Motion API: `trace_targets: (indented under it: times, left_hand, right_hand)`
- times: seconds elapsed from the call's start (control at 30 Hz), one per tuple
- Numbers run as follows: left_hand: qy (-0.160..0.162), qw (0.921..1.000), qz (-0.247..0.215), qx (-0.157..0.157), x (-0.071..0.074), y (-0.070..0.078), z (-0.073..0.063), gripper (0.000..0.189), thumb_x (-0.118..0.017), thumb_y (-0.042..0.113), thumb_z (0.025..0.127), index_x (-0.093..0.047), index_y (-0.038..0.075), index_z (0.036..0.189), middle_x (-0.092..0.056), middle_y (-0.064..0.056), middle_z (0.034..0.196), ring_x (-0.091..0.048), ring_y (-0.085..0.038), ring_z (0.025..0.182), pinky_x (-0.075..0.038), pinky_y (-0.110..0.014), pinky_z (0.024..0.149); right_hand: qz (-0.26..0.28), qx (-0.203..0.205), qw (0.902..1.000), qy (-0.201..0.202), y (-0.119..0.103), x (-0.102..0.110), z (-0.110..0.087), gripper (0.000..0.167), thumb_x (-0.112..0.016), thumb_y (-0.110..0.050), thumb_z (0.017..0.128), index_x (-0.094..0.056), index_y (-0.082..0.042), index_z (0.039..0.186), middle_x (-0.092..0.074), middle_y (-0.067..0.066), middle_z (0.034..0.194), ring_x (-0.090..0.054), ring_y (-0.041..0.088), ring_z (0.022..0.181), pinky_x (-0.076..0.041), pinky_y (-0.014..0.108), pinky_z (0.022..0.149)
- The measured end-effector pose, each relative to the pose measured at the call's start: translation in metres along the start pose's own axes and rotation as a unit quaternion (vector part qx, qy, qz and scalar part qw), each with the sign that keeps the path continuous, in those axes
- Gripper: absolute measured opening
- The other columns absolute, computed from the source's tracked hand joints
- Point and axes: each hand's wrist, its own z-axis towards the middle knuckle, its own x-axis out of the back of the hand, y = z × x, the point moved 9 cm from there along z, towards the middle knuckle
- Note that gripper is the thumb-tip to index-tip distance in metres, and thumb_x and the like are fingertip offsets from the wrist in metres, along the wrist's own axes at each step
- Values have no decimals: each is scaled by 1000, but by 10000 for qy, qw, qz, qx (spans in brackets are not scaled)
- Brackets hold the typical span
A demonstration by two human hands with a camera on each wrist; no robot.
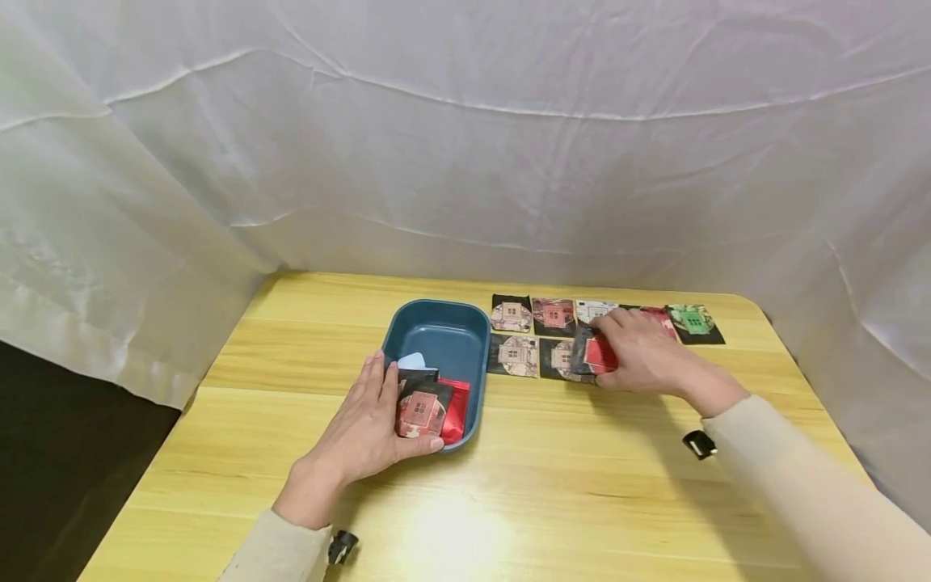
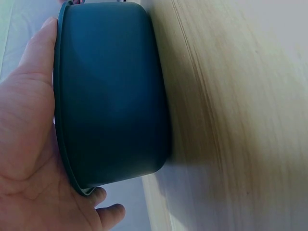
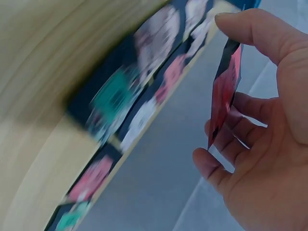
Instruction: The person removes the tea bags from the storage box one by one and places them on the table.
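Observation:
A blue oval-cornered container (image 1: pixel 487 331) stands left of centre on the table, with several flat sachets inside, among them a black one with a pink print (image 1: pixel 422 408) and a shiny red one (image 1: pixel 456 412). My left hand (image 1: pixel 364 420) rests along its left and front rim, fingers straight; in the left wrist view the palm lies against the rim of the container (image 2: pixel 110 96). Over the sachets laid out on the right, my right hand (image 1: pixel 643 356) pinches a black and red sachet (image 3: pixel 225 96) between thumb and fingers, tilted up off the table.
Sachets lie edge to edge in two rows, including a black and cream one (image 1: pixel 511 314) and a green one (image 1: pixel 695 323) at the far right. The right hand hides part of the rows. A pale curtain (image 1: pixel 509 162) hangs behind the wooden table (image 1: pixel 545 485).

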Motion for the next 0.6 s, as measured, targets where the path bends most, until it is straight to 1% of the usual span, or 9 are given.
trace_targets:
  times: [0.1,0.17,0.27,0.33,0.43,0.53,0.6]
  left_hand:
    - [2,10000,-15,11,0,0,0,137,-74,84,75,-22,-7,165,-5,-25,176,-4,-42,164,-20,-57,131]
    - [4,10000,-18,20,0,0,1,137,-74,83,75,-22,-7,164,-5,-26,176,-4,-42,164,-20,-57,131]
    - [-13,10000,5,33,-1,-1,0,137,-74,83,75,-22,-7,164,-5,-26,176,-4,-43,164,-21,-57,130]
    - [-17,10000,15,42,-2,-1,0,137,-74,84,75,-22,-7,165,-4,-26,176,-4,-43,164,-21,-57,130]
    - [-13,10000,32,38,-2,-1,0,138,-73,84,75,-22,-7,165,-3,-25,176,-3,-42,164,-21,-57,131]
    - [12,10000,36,10,-1,-1,0,137,-74,83,76,-22,-7,164,-4,-26,176,-4,-43,164,-21,-57,130]
    - [14,10000,46,-1,-1,0,0,137,-74,83,76,-22,-7,164,-4,-26,176,-3,-43,164,-20,-57,131]
  right_hand:
    - [-228,-156,9996,-115,19,1,-11,82,-87,-37,76,-57,4,141,-61,25,130,-57,45,119,-49,66,96]
    - [-305,-307,9987,-265,32,0,-17,85,-88,-37,77,-55,4,143,-59,27,136,-55,48,123,-48,69,96]
    - [-374,-472,9970,-487,51,-3,-26,90,-89,-37,76,-53,3,147,-54,31,144,-52,53,126,-44,76,99]
    - [-413,-572,9957,-599,63,-5,-31,92,-90,-38,75,-52,3,148,-54,32,144,-52,55,126,-43,78,99]
    - [-519,-704,9935,-724,80,-7,-39,95,-92,-40,74,-52,4,147,-55,33,140,-53,55,124,-44,77,97]
    - [-625,-834,9908,-863,95,-9,-45,92,-92,-38,73,-53,6,144,-56,34,137,-54,56,122,-46,74,93]
    - [-656,-910,9889,-979,103,-10,-47,90,-92,-35,73,-53,6,143,-55,35,137,-53,56,122,-47,74,92]
